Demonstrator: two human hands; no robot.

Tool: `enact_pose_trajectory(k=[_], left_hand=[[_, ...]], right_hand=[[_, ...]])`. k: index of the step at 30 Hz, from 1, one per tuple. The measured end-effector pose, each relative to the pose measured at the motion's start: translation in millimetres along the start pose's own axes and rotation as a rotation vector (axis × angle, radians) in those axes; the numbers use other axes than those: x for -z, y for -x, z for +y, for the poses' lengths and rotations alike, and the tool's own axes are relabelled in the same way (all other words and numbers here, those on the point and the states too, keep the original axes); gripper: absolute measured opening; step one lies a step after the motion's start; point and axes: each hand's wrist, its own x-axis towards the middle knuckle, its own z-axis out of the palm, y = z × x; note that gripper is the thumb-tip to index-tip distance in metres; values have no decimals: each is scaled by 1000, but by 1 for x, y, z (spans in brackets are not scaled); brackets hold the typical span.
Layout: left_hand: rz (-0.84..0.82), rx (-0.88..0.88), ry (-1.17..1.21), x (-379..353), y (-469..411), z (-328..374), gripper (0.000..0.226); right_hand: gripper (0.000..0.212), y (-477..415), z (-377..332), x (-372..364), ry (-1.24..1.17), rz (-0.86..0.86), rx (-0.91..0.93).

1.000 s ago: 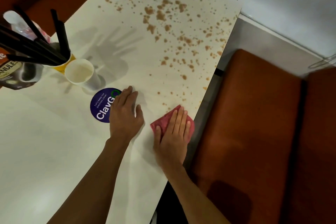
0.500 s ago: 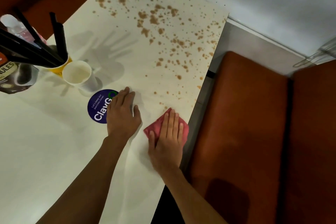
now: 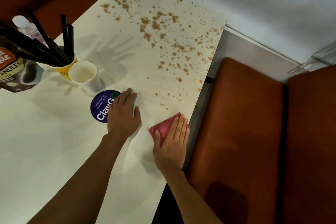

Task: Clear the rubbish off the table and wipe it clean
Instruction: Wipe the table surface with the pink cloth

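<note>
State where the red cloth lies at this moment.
In the head view, the red cloth lies under the right hand at the table edge, right of the left hand.

Smooth matt table [image 3: 54, 151], red cloth [image 3: 164, 126]

On the table [image 3: 54, 151]: cloth [image 3: 164, 126] at the right edge under the right hand [image 3: 171, 143]; left hand [image 3: 122, 112] just left, overlapping a sticker [image 3: 101, 107]; cup [image 3: 83, 74] behind the sticker; specks [image 3: 163, 42] farther back; bench [image 3: 236, 123] to the right.
</note>
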Motion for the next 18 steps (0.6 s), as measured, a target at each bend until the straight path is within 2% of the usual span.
enact_pose_trajectory(k=[6, 9, 13, 15, 18], left_hand=[[0, 28, -16, 1, -1, 2, 51], [6, 27, -6, -2, 1, 1, 52], [7, 38, -11, -1, 0, 4, 52], [-2, 35, -11, -1, -2, 4, 52], [1, 34, 1, -2, -1, 3, 51]], right_hand=[[89, -79, 22, 6, -35, -2, -20], [87, -51, 9, 2, -31, 9, -42], [85, -6, 10, 1, -37, -2, 55], [87, -34, 20, 3, -22, 7, 70], [89, -87, 24, 8, -41, -1, -30]])
